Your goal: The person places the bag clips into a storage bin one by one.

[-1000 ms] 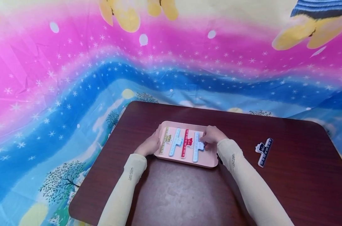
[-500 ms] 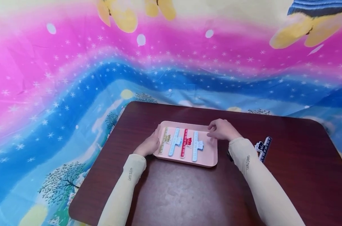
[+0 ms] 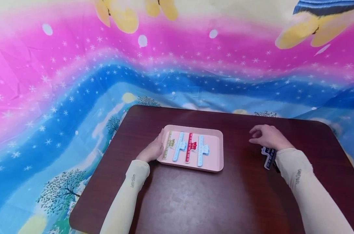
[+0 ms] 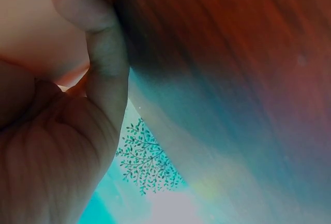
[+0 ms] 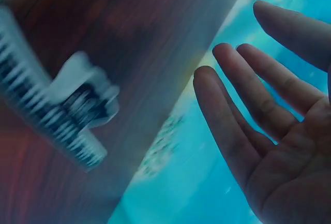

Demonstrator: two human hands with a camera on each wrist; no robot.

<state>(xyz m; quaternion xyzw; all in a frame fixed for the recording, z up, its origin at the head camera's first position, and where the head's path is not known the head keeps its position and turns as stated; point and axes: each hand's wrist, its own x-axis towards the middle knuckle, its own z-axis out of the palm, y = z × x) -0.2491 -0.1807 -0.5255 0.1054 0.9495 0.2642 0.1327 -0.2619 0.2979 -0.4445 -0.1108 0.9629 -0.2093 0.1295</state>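
Now the right hand (image 3: 267, 137) hovers, fingers spread, above the dark clip (image 3: 268, 157).

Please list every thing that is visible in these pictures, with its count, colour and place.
Rectangular plastic tray: one, pale pink, middle of table.
Ruler-shaped plastic clips in tray: four, side by side; gold, light blue, red, light blue.
Dark ruler-shaped clip: one, navy with white, on table under right wrist.
Wooden table: one, dark brown.
Printed cloth: one, pink, blue, yellow, behind.
Left hand: rests on tray's left edge.
Right hand: open, above dark clip.
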